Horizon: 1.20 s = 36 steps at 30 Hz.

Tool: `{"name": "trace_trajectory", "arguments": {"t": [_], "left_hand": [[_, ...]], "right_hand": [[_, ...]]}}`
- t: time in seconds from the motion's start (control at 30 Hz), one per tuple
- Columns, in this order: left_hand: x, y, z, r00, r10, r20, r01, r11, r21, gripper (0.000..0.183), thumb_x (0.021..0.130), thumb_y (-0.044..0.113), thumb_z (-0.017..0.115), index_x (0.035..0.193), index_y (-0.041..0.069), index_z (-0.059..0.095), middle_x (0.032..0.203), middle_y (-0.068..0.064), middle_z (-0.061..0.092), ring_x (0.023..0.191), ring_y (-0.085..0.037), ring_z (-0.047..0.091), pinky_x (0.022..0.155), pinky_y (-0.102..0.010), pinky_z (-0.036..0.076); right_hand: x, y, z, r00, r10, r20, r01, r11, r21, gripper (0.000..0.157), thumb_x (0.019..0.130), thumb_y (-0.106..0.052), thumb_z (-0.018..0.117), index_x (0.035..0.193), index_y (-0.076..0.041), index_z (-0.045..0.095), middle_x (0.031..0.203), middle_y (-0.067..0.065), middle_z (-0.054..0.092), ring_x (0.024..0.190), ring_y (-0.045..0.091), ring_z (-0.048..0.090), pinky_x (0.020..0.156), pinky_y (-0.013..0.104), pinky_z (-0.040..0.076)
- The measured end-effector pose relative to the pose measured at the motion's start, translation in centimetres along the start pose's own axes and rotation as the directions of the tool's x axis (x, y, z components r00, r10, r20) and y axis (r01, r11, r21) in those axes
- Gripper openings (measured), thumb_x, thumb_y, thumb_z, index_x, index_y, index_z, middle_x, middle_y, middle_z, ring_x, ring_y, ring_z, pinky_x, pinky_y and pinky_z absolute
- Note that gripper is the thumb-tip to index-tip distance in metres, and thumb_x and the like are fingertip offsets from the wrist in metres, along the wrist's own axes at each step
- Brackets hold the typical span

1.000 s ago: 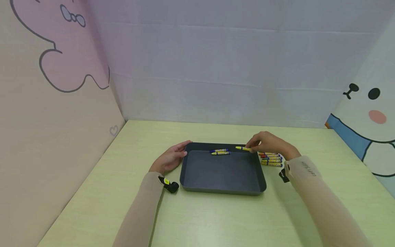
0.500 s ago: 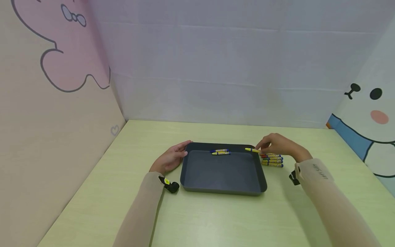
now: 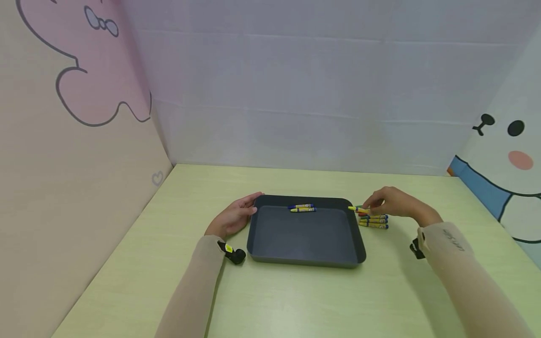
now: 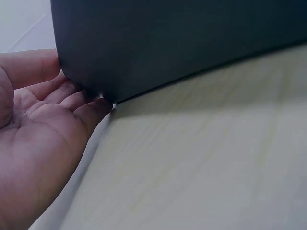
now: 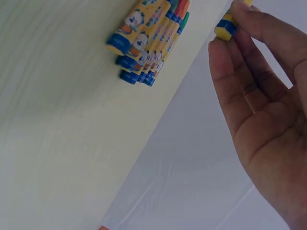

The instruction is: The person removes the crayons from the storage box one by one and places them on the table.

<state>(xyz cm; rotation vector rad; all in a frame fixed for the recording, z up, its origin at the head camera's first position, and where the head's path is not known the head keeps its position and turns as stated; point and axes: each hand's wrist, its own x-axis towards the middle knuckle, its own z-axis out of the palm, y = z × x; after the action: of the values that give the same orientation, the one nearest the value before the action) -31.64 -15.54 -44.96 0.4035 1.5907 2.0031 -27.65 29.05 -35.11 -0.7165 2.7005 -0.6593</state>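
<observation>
My left hand (image 3: 231,217) rests along the left side of a dark grey tray (image 3: 304,239), thumb at the rim and fingers reaching toward its far corner. In the left wrist view, the fingertips meet the outside of the tray wall (image 4: 168,43). Above the tray's far right edge, my right hand (image 3: 390,204) pinches a yellow crayon (image 3: 358,209) between thumb and fingers. Its blue-banded end shows in the right wrist view. Just below that hand lies a row of crayons (image 3: 374,226), including red-tipped and green-tipped ones, partly hidden by the hand.
Inside the tray, near its far wall, lie a blue crayon (image 3: 301,206) and a yellow crayon (image 3: 303,210) side by side. The pale wooden table (image 3: 296,300) runs back to a white cloth wall (image 3: 270,136), with printed side panels left and right.
My right hand has moved right with the yellow crayon, from over the tray's far right part to its right edge beside the row. The left hand and tray have stayed put.
</observation>
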Motion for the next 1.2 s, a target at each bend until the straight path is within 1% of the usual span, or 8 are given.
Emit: {"name": "trace_trajectory", "arguments": {"t": [0.13,0.37,0.43,0.8,0.9,1.03,1.13,1.2], "left_hand": [[0.0,0.0,0.0,1.000,0.005,0.000,-0.005,1.000,0.001,0.061,0.099,-0.007,0.038,0.154,0.005,0.016,0.163,-0.005,-0.006,0.149,-0.022,-0.008,0.120,-0.041,0.004],[0.0,-0.1,-0.1,1.000,0.004,-0.004,-0.004,1.000,0.011,0.060,0.099,-0.007,0.038,0.154,0.006,0.017,0.163,-0.005,-0.007,0.149,-0.021,-0.011,0.120,-0.040,0.002],[0.0,0.0,0.0,1.000,-0.001,-0.010,0.002,1.000,0.013,0.060,0.099,-0.006,0.038,0.154,0.007,0.019,0.163,-0.004,-0.007,0.149,-0.021,-0.011,0.120,-0.040,0.002],[0.0,-0.1,-0.1,1.000,0.000,0.002,0.000,1.000,0.009,0.060,0.099,-0.006,0.038,0.154,0.007,0.018,0.163,-0.004,-0.006,0.149,-0.020,-0.009,0.120,-0.041,0.005],[0.0,-0.1,-0.1,1.000,0.000,0.003,0.000,1.000,0.005,0.061,0.099,-0.006,0.038,0.154,0.007,0.018,0.163,-0.004,-0.006,0.149,-0.020,-0.009,0.120,-0.040,0.005],[0.0,-0.1,-0.1,1.000,-0.001,0.003,0.001,1.000,0.007,0.061,0.099,-0.006,0.039,0.154,0.007,0.017,0.163,-0.004,-0.006,0.149,-0.020,-0.010,0.120,-0.040,0.004],[0.0,-0.1,-0.1,1.000,-0.002,0.001,0.002,1.000,0.009,0.061,0.099,-0.005,0.039,0.155,0.007,0.017,0.163,-0.004,-0.007,0.149,-0.021,-0.009,0.120,-0.041,0.004],[0.0,-0.1,-0.1,1.000,-0.003,0.001,0.003,1.000,0.008,0.060,0.099,-0.005,0.039,0.155,0.007,0.017,0.163,-0.004,-0.007,0.149,-0.021,-0.009,0.120,-0.041,0.005]], "right_hand": [[-0.5,0.4,0.1,1.000,-0.003,0.006,0.003,1.000,0.008,0.024,0.088,-0.009,0.066,0.110,0.000,0.070,0.098,0.008,0.068,0.083,0.016,0.062,0.072,0.032,0.050],[-1.1,1.0,0.0,1.000,0.012,0.002,-0.012,1.000,0.010,0.025,0.087,-0.009,0.067,0.110,0.000,0.071,0.098,0.007,0.070,0.083,0.014,0.063,0.070,0.031,0.050],[-1.2,1.1,0.0,1.000,0.017,0.003,-0.017,1.000,0.015,0.025,0.087,-0.010,0.067,0.110,0.000,0.071,0.099,0.008,0.070,0.084,0.015,0.063,0.071,0.032,0.051],[-1.7,1.8,0.4,0.998,0.051,0.033,-0.053,0.997,0.050,0.024,0.087,-0.010,0.067,0.109,0.000,0.071,0.102,0.012,0.070,0.085,0.017,0.064,0.073,0.031,0.052],[-1.8,1.9,0.5,0.998,0.050,0.046,-0.053,0.997,0.052,0.023,0.087,-0.010,0.068,0.107,-0.001,0.072,0.103,0.012,0.070,0.084,0.015,0.064,0.072,0.029,0.052],[-1.9,2.2,0.8,0.998,0.037,0.059,-0.040,0.998,0.047,0.022,0.086,-0.011,0.069,0.106,-0.002,0.072,0.099,0.009,0.071,0.083,0.011,0.063,0.071,0.026,0.051],[-2.0,2.5,0.9,0.998,0.029,0.062,-0.033,0.998,0.051,0.022,0.085,-0.012,0.071,0.105,-0.002,0.073,0.096,0.006,0.071,0.082,0.008,0.062,0.070,0.025,0.051],[-2.0,2.7,1.0,0.997,0.033,0.063,-0.036,0.998,0.050,0.022,0.084,-0.012,0.072,0.104,-0.003,0.073,0.097,0.006,0.071,0.081,0.006,0.061,0.070,0.025,0.051]]}}
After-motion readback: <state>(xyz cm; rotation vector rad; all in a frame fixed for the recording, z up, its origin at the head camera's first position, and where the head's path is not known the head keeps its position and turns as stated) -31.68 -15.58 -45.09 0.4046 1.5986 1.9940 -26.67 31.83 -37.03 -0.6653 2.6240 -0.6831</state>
